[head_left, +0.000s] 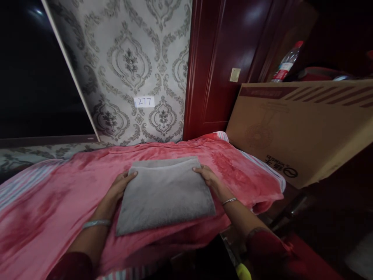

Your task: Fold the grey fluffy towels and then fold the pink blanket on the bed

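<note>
A grey, soft-looking folded cloth (167, 198) lies over the pink blanket (55, 206), its far edge showing two layers. At its upper left corner my left hand (121, 183) grips the cloth, thumb on top and fingers underneath. My right hand (208, 177) pinches the upper right corner in the same way. The fingers below the cloth are hidden. Whether the cloth rests fully on the blanket or is slightly raised, I cannot tell.
A large cardboard box (297, 128) stands at the right, with a red-capped plastic bottle (287, 62) above it. The patterned wall bears a paper label (144, 102) reading 277. A dark screen (40, 77) is at the left, a red wooden panel (215, 66) behind.
</note>
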The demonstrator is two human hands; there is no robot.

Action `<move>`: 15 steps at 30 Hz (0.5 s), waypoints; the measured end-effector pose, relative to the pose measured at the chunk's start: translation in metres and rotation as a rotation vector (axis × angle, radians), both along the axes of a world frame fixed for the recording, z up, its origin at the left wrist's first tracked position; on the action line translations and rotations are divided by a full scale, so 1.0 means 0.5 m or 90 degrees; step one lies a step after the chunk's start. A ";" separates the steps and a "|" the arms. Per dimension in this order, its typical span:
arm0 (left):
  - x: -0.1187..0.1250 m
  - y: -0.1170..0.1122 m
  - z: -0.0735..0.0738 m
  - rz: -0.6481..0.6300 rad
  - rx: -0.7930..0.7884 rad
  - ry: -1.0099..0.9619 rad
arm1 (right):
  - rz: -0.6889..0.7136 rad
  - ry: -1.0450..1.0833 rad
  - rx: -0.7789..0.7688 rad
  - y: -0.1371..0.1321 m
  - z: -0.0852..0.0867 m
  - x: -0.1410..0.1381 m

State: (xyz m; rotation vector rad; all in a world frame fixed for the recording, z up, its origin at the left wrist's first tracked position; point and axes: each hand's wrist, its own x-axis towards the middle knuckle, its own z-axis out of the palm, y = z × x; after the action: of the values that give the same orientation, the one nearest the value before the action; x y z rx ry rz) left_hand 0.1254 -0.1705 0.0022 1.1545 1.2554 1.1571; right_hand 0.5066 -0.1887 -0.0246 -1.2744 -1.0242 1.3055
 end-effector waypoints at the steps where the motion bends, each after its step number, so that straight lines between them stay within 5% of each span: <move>1: 0.000 -0.003 0.010 0.025 0.022 -0.010 | -0.003 -0.002 0.012 0.001 0.014 0.002; 4: 0.004 -0.002 0.065 0.079 0.110 -0.024 | -0.024 -0.038 0.096 0.017 0.082 0.014; 8: 0.018 -0.003 0.173 0.121 0.360 0.018 | -0.117 -0.102 0.351 0.051 0.193 0.044; 10: 0.026 -0.017 0.207 0.144 0.439 0.090 | -0.150 -0.102 0.423 0.057 0.220 0.063; 12: 0.029 -0.040 0.205 0.160 0.474 0.196 | -0.172 -0.118 0.446 0.045 0.207 0.081; 15: 0.026 -0.084 0.130 0.103 0.539 0.360 | -0.210 -0.152 0.426 -0.006 0.115 0.101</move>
State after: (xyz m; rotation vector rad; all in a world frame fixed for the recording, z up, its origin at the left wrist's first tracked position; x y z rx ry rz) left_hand 0.1386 -0.2126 0.0674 2.1492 1.3070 1.6212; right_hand 0.5569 -0.1917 0.0329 -1.0243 -1.2181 0.4932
